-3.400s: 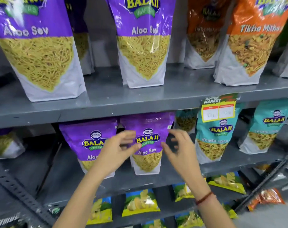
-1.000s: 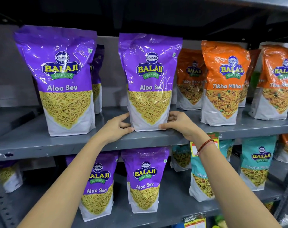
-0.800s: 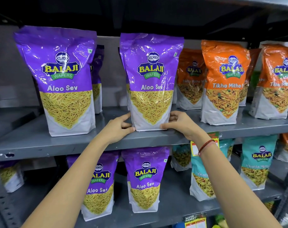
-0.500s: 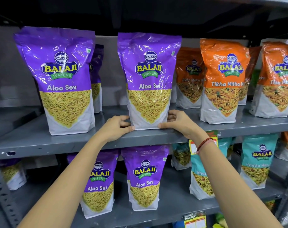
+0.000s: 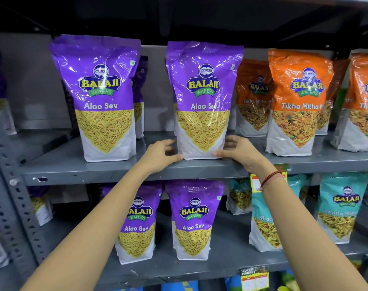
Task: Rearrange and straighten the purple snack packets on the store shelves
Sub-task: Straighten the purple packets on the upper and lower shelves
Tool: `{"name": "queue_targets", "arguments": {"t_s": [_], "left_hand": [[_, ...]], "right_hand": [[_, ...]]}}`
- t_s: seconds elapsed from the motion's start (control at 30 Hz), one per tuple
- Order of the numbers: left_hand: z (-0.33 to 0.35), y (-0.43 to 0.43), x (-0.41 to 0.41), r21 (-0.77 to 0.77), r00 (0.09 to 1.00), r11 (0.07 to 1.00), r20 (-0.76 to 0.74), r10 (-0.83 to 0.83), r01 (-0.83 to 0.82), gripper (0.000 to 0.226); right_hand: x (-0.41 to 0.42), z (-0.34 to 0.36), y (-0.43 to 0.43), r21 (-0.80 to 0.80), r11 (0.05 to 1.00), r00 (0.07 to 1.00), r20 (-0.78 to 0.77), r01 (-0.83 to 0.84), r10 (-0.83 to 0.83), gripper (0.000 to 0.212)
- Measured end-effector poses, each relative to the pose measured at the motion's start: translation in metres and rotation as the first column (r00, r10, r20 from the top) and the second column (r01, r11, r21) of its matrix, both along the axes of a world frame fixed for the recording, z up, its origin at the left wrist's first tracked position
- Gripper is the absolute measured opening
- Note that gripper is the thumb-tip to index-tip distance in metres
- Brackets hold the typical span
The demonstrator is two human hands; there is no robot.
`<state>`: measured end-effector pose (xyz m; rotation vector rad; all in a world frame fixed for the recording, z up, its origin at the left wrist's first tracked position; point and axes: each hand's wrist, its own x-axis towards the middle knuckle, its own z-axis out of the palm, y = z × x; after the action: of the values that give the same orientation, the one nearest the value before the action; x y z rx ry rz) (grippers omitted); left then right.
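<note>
Nearest to us, our two bare forearms rise from 7 and 5 o'clock toward the middle of the view. A red thread band [image 5: 270,179] circles our right wrist. Our left hand [image 5: 160,157] rests on the upper shelf [image 5: 90,171] just at the lower left corner of the centre purple packet [image 5: 203,101], thumb tip touching its bottom edge, the other fingers curled loosely beside its side. Our right hand [image 5: 240,151] mirrors it at the lower right corner, fingers spread and only lightly touching; neither hand is closed around the packet. That packet, marked Aloo Sev, stands upright near the shelf's front edge, a little above the centre of the view. At 10 o'clock a second purple packet [image 5: 101,97] stands upright, well apart from it, with another purple one partly hidden behind. Toward 2 o'clock stand orange packets [image 5: 298,101]. On the lower shelf [image 5: 227,267], at 6 o'clock, two smaller purple packets [image 5: 194,221] stand side by side, and teal packets [image 5: 338,208] at 4 o'clock.
</note>
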<state>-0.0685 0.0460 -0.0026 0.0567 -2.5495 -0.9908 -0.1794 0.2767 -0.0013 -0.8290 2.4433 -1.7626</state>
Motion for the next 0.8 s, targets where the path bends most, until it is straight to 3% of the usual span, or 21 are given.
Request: {"name": "queue_targets", "arguments": {"t_s": [0.07,0.13,0.2,0.27,0.33,0.37,0.47,0.57,0.67,0.8], "left_hand": [[-0.001,-0.003,0.013,0.107,0.993,0.994,-0.111,0.043,-0.031,0.059],[0.001,-0.013,0.033,0.197,0.963,0.980,-0.254,0.092,-0.041,0.044],[0.002,-0.032,0.053,0.272,0.881,0.958,-0.425,0.207,-0.094,0.029],[0.004,-0.055,0.074,0.358,0.737,0.915,-0.565,0.371,-0.186,0.018],[0.004,-0.082,0.089,0.410,0.615,0.869,-0.619,0.488,-0.277,0.017],[0.004,-0.094,0.094,0.417,0.599,0.850,-0.606,0.524,-0.322,0.024],[0.002,-0.133,0.098,0.342,0.740,0.836,-0.399,0.542,-0.428,0.067],[0.003,-0.160,0.096,0.253,0.933,0.922,-0.133,0.334,-0.294,0.099],[0.005,-0.172,0.095,0.167,0.975,0.963,-0.020,0.220,-0.213,0.108],[-0.002,-0.181,0.093,0.228,0.987,0.964,-0.049,0.150,-0.135,0.109]], "right_hand": [[0.014,0.002,0.000,-0.055,0.991,0.991,-0.039,0.123,-0.125,0.084],[0.032,0.003,-0.008,-0.197,0.943,0.947,-0.127,0.266,-0.294,0.068],[0.057,0.006,-0.026,-0.361,0.881,0.888,-0.226,0.305,-0.400,0.044],[0.077,0.011,-0.055,-0.437,0.873,0.885,-0.292,0.215,-0.364,0.027],[0.093,0.013,-0.094,-0.352,0.932,0.913,-0.346,0.088,-0.217,0.025],[0.100,0.013,-0.114,-0.260,0.965,0.924,-0.363,0.024,-0.121,0.031],[0.105,0.006,-0.164,0.047,0.994,0.943,-0.314,-0.102,0.111,0.064],[0.100,0.007,-0.193,0.177,0.973,0.953,-0.237,-0.148,0.188,0.095],[0.097,0.012,-0.208,0.162,0.963,0.963,-0.132,-0.214,0.236,0.091],[0.090,0.006,-0.216,0.194,0.957,0.963,-0.119,-0.218,0.243,0.082]]}}
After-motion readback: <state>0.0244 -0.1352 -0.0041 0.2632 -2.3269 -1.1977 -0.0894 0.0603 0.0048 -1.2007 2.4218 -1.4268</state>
